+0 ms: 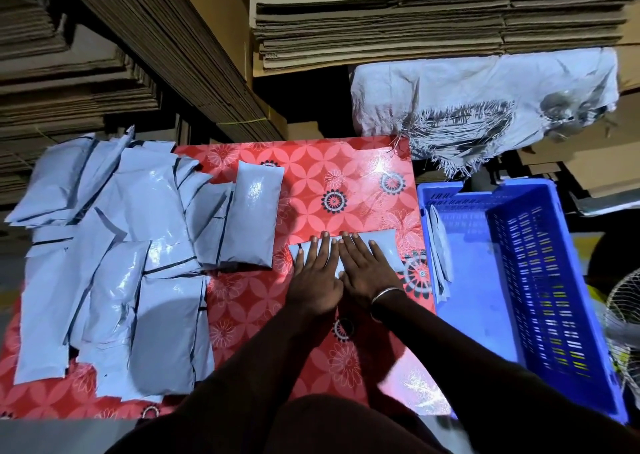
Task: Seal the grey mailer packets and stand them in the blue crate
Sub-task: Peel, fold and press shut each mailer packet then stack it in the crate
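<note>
Stacks of flattened cardboard [381, 27] rise behind my work table, and a frayed white woven sack [485, 107] hangs over the pile at the back right. Spread across the table is a red floral cloth [346, 176], glossy under the light.

Both my forearms reach forward from the bottom of the view, angled inward so the hands meet at the middle of the table. My left hand [317, 273] and my right hand [367, 270] lie flat, palms down, side by side with the thumbs touching, on one grey mailer packet [384, 245] that lies crosswise on the cloth. All the fingers are straight and slightly fanned, tips reaching the packet's far edge; neither hand grips anything, they only press down. A thin metal bangle [386, 296] circles my right wrist.

To my left a heap of grey packets [114, 263] covers that end of the table, overlapping each other at odd angles, and a single plump packet [251, 214] lies at the heap's right edge, near my left hand but apart from it.

On my right, just beside the table, sits the blue crate [540, 297]. One packet [438, 245] stands on edge inside it, leaning against its near-left wall. A wire fan guard [623, 315] shows past the crate's right side.
</note>
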